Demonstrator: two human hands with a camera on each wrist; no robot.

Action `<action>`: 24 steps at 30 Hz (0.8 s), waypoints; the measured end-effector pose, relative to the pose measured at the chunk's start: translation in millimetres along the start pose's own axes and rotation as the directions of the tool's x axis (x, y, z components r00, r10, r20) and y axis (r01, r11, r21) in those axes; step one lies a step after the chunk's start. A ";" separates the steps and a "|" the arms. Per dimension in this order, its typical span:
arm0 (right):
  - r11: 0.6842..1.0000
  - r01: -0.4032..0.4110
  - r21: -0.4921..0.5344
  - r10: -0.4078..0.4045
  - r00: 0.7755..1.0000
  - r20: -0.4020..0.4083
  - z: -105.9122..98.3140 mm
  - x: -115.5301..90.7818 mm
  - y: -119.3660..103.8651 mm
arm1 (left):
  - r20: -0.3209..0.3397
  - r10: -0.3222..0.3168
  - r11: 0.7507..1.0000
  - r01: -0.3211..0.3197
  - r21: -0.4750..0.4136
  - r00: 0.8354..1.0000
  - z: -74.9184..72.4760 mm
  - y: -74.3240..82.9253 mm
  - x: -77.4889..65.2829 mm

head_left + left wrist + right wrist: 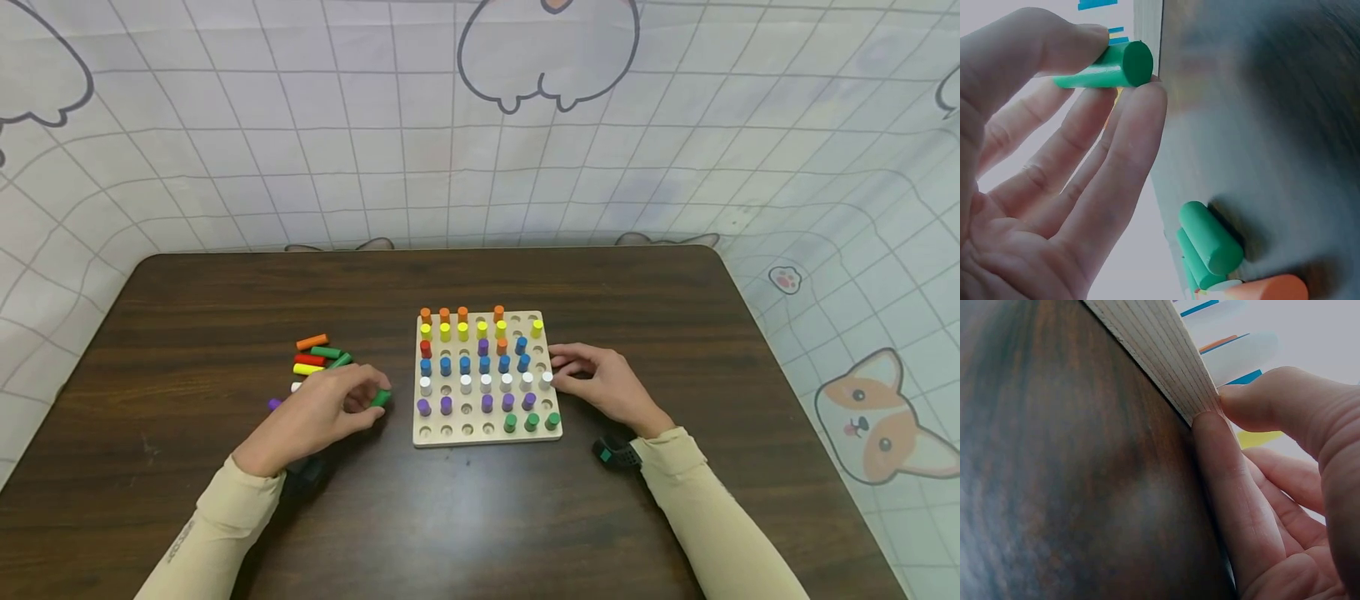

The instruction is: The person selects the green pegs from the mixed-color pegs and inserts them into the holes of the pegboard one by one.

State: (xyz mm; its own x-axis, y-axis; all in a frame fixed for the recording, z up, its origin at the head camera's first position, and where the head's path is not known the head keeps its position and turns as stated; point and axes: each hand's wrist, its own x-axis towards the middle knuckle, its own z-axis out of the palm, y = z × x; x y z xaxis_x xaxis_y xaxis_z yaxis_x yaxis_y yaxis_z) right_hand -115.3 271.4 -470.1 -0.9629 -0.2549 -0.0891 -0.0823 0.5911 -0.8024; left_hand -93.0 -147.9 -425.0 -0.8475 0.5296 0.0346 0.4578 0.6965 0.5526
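Observation:
My left hand (318, 408) pinches a green peg (1104, 69) between thumb and fingertips. In the head view it is just left of a pale wooden pegboard (457, 420). Rows of orange, yellow, blue, white, purple and green pegs stand upright in the board, with a red peg (425, 349) at its left side. Several holes show bare. My right hand (607, 383) touches the board's right side; in the right wrist view the thumb lies at the upper edge and a straight finger (1219, 450) along the side.
Behind my left hand lies a loose pile with an orange peg (312, 342), a red peg (310, 360), a yellow peg (307, 369), a purple peg (274, 404) and green ones. All this is on a dark wooden table (465, 525), with a patterned cloth (420, 150) behind it.

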 end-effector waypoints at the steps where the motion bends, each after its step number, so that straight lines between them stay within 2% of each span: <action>1: 1.000 0.000 -0.002 0.000 1.000 0.000 -0.1 0.0 -0.1 | -0.002 -0.004 1.000 0.004 0.002 1.000 -0.1 1.2 0.6; 9: 1.000 -0.009 -0.002 0.009 1.000 0.000 -0.1 -0.1 -0.6 | -0.034 -0.016 1.000 0.016 -0.003 0.999 0.0 11.1 5.1; 19: 1.000 -0.008 0.008 0.008 1.000 -0.003 -0.2 0.4 1.1 | -0.076 0.052 0.998 -0.054 -0.025 0.996 3.4 22.8 12.2; 24: 1.000 -0.004 0.009 0.004 1.000 -0.002 -0.4 0.8 1.0 | -0.081 0.061 0.997 -0.065 -0.042 0.995 6.4 27.1 14.6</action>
State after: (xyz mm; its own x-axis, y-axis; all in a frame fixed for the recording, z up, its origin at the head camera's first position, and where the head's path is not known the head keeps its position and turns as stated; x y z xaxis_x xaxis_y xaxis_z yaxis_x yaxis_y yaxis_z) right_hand -116.3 272.1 -470.8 -0.9636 -0.2512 -0.0916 -0.0759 0.5855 -0.8071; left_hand -91.2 -118.1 -414.9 -0.8369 0.5303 0.1358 0.5001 0.6400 0.5834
